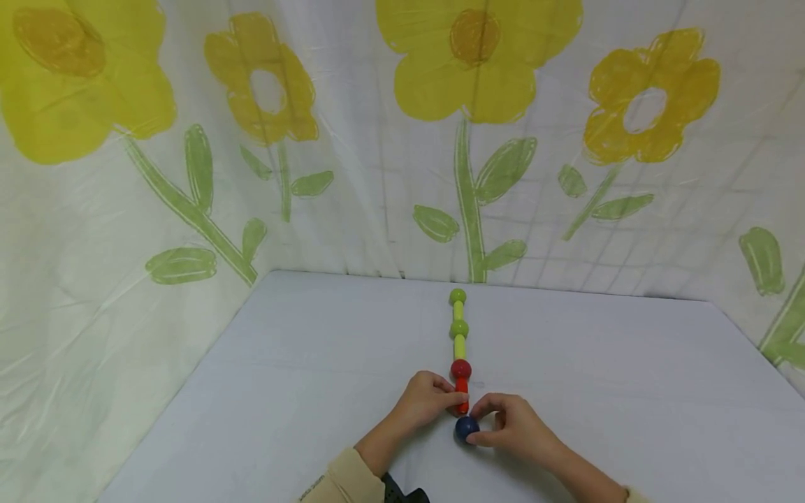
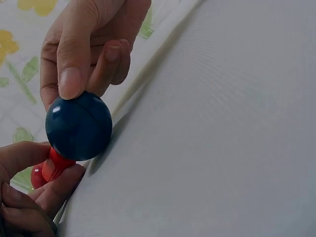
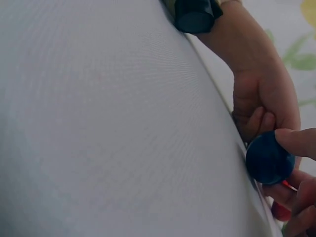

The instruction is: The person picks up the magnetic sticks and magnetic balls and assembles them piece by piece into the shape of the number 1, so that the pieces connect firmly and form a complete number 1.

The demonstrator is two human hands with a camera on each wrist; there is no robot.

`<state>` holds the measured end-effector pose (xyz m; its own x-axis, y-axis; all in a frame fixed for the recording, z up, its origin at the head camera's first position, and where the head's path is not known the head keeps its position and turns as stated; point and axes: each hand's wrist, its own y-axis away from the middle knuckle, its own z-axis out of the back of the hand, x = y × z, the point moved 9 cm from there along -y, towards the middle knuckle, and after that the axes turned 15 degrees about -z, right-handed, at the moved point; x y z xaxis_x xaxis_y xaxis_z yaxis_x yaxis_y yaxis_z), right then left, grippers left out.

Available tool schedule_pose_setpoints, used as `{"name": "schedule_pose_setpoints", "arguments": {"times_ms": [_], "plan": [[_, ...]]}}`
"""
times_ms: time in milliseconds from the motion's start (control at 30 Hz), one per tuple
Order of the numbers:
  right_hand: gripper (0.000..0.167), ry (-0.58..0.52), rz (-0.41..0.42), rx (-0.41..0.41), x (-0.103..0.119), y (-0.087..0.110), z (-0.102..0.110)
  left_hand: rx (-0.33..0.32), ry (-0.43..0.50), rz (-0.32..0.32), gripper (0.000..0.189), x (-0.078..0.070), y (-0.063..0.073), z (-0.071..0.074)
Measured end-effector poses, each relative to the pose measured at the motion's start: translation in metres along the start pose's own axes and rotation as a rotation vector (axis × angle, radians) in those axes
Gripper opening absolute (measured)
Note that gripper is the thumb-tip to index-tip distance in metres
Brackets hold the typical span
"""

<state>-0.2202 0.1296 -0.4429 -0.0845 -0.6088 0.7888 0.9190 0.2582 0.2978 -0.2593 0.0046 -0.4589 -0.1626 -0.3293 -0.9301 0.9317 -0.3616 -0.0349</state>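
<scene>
A straight line of balls and rods lies on the white table. From the far end come a green ball [image 1: 458, 296], a yellow-green rod [image 1: 458, 311], a second green ball [image 1: 459, 328], another yellow-green rod [image 1: 460, 347] and a red ball [image 1: 461, 369]. My left hand [image 1: 428, 399] pinches the red rod [image 1: 462, 397] at the near end of this line. A dark blue ball [image 2: 79, 126] is pinched between thumb and fingers of my right hand [image 1: 518, 427], right by the red rod's near end. Whether ball and rod touch I cannot tell.
The white tabletop [image 1: 314, 335] spreads to both sides of the line. Behind it hangs a pale curtain [image 1: 352, 209] with painted yellow flowers. A dark device [image 3: 195, 17] sits on the left wrist.
</scene>
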Motion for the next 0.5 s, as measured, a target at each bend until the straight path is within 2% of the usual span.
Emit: {"name": "schedule_pose_setpoints", "arguments": {"times_ms": [500], "plan": [[0.037, -0.044, -0.059, -0.03, -0.0021, -0.0051, -0.0025, 0.003, -0.002, -0.017, 0.022, 0.0009, -0.0013, -0.0003]]}}
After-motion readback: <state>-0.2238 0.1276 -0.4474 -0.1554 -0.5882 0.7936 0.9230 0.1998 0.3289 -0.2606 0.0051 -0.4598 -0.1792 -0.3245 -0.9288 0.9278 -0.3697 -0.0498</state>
